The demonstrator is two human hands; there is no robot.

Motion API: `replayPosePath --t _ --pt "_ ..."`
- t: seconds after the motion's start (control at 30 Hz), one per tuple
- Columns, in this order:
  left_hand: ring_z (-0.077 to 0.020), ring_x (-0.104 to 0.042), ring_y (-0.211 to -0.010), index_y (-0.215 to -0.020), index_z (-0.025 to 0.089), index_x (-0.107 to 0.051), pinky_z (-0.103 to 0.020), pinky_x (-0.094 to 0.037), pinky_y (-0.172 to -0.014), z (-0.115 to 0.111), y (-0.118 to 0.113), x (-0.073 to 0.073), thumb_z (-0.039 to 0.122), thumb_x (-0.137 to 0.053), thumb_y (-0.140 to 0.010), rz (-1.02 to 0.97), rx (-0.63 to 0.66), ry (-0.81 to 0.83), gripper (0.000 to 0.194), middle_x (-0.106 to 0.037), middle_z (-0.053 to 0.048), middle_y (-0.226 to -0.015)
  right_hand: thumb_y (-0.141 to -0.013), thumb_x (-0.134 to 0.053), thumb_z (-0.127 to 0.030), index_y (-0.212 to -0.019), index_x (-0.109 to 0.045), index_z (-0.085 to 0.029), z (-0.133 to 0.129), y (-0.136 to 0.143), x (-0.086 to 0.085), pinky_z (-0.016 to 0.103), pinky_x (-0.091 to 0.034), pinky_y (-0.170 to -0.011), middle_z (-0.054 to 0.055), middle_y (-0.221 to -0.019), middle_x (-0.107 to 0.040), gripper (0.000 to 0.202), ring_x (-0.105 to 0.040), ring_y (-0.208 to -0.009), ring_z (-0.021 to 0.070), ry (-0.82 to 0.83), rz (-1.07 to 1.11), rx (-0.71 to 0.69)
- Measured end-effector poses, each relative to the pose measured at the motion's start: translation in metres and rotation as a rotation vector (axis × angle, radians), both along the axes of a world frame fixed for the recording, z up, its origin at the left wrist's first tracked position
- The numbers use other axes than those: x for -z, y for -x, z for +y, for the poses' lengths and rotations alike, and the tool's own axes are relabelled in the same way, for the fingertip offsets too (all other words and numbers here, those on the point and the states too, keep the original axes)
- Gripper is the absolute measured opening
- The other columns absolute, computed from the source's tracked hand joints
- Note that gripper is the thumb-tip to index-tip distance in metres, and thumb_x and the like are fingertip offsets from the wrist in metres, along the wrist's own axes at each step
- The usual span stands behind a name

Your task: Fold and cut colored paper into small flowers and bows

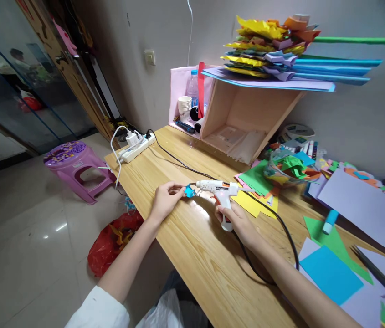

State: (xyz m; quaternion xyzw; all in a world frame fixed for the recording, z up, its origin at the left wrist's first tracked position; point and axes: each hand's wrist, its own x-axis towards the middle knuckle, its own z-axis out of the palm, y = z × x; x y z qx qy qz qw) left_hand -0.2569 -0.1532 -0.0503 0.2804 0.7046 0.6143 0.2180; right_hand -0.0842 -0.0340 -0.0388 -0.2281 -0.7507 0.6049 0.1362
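Pinched between the thumb and fingers of my left hand [166, 198] is a small folded piece of blue paper [189, 191]. My right hand [235, 219] wraps round the handle of a white glue gun [220, 191], with fingers at its orange trigger. The gun's nozzle points left and sits at the blue paper; whether it touches cannot be made out. A clear glue stick [247, 189] pokes out of the gun's back end. From the handle, a black cord [286, 228] loops over the wooden table [185, 255].
A power strip [137, 148] lies at the table's far left corner. Behind stands an open wooden box [247, 109] topped with paper flowers [264, 45]. To the right are coloured sheets [332, 273], a glue stick tube [330, 222], scissors [380, 273] and a bowl of scraps [291, 168].
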Motion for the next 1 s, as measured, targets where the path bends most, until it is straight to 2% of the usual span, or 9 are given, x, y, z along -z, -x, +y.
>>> replayPosePath --t 0.2,0.3,0.4,0.53,0.63,0.73,0.83,0.9,1.0 --pt "-0.0152 -0.065 -0.063 -0.077 0.012 -0.064 -0.024 -0.052 -0.062 0.0 0.0 0.001 0.029 -0.065 -0.068 -0.003 -0.008 -0.006 0.02 -0.068 -0.005 -0.07 -0.079 -0.043 -0.042 -0.071 -0.051 -0.016 -0.001 -0.001 0.002 0.025 -0.035 -0.052 -0.002 -0.059 -0.047 0.028 -0.043 -0.053 0.012 0.046 0.047 0.037" --pt "-0.0155 -0.066 -0.065 -0.077 0.012 -0.064 -0.024 -0.052 -0.063 -0.001 0.0 -0.001 0.03 -0.066 -0.067 -0.025 -0.023 -0.025 0.021 -0.069 -0.005 -0.073 -0.079 -0.043 -0.043 -0.068 -0.048 -0.017 0.004 0.002 0.001 0.025 -0.034 -0.052 -0.002 -0.057 -0.046 0.029 -0.042 -0.052 0.0119 -0.004 0.073 0.097" --pt "-0.0159 -0.066 -0.066 -0.079 0.012 -0.064 -0.025 -0.052 -0.065 -0.002 -0.003 -0.006 0.03 -0.067 -0.067 -0.063 -0.016 -0.046 0.021 -0.069 -0.006 -0.074 -0.081 -0.041 -0.043 -0.073 -0.049 -0.018 0.017 0.017 -0.003 0.026 -0.037 -0.056 0.0 -0.062 -0.051 0.028 -0.046 -0.057 0.0138 -0.179 0.094 0.202" --pt "-0.0162 -0.066 -0.068 -0.08 0.012 -0.065 -0.025 -0.053 -0.065 -0.003 -0.013 -0.015 0.029 -0.068 -0.066 -0.051 0.001 -0.091 0.022 -0.07 -0.007 -0.076 -0.083 -0.037 -0.035 -0.089 -0.052 -0.017 0.035 0.052 -0.006 0.028 -0.037 -0.061 0.005 -0.078 -0.059 0.024 -0.053 -0.067 0.018 -0.607 -0.048 0.266" --pt "-0.0156 -0.066 -0.07 -0.08 0.013 -0.065 -0.025 -0.053 -0.068 -0.004 -0.024 -0.022 0.029 -0.067 -0.067 -0.023 0.036 -0.106 0.021 -0.07 -0.006 -0.077 -0.078 -0.044 -0.028 -0.084 -0.054 -0.016 0.04 0.069 -0.006 0.03 -0.035 -0.063 0.009 -0.079 -0.06 0.017 -0.052 -0.073 0.022 -0.671 -0.117 0.28" --pt "-0.0153 -0.066 -0.071 -0.081 0.013 -0.067 -0.025 -0.053 -0.071 -0.006 -0.034 -0.027 0.028 -0.067 -0.067 -0.01 0.071 -0.11 0.02 -0.07 -0.006 -0.079 -0.076 -0.049 -0.028 -0.084 -0.055 -0.016 0.035 0.062 -0.005 0.032 -0.035 -0.066 0.01 -0.08 -0.059 0.016 -0.051 -0.079 0.0243 -0.701 -0.149 0.264" --pt "-0.0154 -0.066 -0.072 -0.082 0.014 -0.067 -0.025 -0.053 -0.072 -0.007 -0.042 -0.028 0.027 -0.067 -0.068 -0.016 0.093 -0.114 0.019 -0.071 -0.006 -0.081 -0.078 -0.049 -0.032 -0.092 -0.054 -0.017 0.019 0.034 -0.009 0.033 -0.036 -0.073 0.011 -0.093 -0.057 0.021 -0.048 -0.088 0.0248 -0.704 -0.148 0.273" --pt "-0.0155 -0.066 -0.074 -0.083 0.014 -0.068 -0.025 -0.053 -0.073 -0.007 -0.048 -0.027 0.026 -0.066 -0.069 -0.023 0.106 -0.121 0.018 -0.071 -0.006 -0.082 -0.085 -0.041 -0.035 -0.089 -0.053 -0.018 0.005 0.012 -0.013 0.032 -0.037 -0.074 0.008 -0.092 -0.056 0.022 -0.049 -0.086 0.0213 -0.577 -0.09 0.255" --pt "-0.016 -0.066 -0.08 -0.084 0.015 -0.068 -0.026 -0.052 -0.077 -0.005 -0.059 -0.024 0.026 -0.064 -0.071 -0.018 0.125 -0.139 0.018 -0.071 -0.006 -0.086 -0.089 -0.034 -0.041 -0.078 -0.053 -0.019 -0.014 -0.014 -0.018 0.03 -0.038 -0.073 0.003 -0.08 -0.057 0.032 -0.051 -0.078 0.0169 -0.306 -0.02 0.105"
